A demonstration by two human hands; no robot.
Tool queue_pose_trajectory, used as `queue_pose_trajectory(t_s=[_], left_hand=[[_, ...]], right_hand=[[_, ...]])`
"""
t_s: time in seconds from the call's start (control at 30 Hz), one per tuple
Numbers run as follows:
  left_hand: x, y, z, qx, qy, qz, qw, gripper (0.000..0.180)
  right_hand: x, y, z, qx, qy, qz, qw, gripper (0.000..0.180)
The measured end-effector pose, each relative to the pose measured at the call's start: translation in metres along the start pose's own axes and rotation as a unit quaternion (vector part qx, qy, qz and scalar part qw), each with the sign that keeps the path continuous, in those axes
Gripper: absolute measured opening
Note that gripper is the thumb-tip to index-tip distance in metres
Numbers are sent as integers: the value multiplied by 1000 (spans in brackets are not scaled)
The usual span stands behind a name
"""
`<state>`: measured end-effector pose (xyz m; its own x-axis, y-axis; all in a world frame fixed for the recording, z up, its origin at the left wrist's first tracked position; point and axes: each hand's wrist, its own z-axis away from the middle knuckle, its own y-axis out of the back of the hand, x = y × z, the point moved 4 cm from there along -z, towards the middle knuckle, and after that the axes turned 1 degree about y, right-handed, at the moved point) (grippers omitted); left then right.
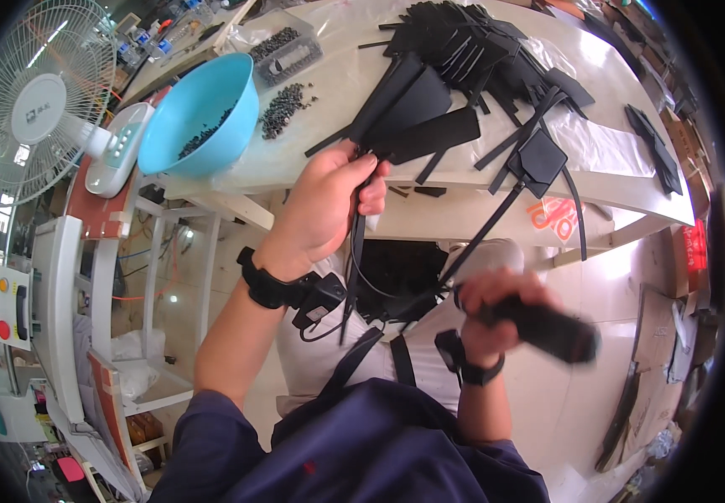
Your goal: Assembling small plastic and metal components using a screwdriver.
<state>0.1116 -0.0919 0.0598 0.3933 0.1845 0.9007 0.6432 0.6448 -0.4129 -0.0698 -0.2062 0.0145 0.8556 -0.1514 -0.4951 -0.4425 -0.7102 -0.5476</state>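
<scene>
My left hand grips a bunch of flat black paddle-shaped pieces with long thin tails, held up at the worktop edge. My right hand fingers wrap tight round a blurry black tool, lower down.

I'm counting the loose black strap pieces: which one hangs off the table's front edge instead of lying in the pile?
The square black pad with straps, right of the left hand. Its strap dangles below the table edge; the pile lies farther back.
</scene>
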Motion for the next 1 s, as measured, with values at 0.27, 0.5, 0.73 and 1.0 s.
queue_pose_trajectory(t_s=[0.27,0.5,0.73,1.0], left_hand=[[-28,12,29,9,31,15,999,19],[-50,12,54,-1,50,89,995,16],[-75,-1,76,-47,102,170,979,20],[-99,2,108,-35,130,213,968,31]], right_hand=[[37,32,-8,15,-69,82,994,38],[33,38,-16,20,-63,95,993,36],[0,14,-6,60,-103,26,993,46],[-32,-24,-4,6,-88,0,996,51]])
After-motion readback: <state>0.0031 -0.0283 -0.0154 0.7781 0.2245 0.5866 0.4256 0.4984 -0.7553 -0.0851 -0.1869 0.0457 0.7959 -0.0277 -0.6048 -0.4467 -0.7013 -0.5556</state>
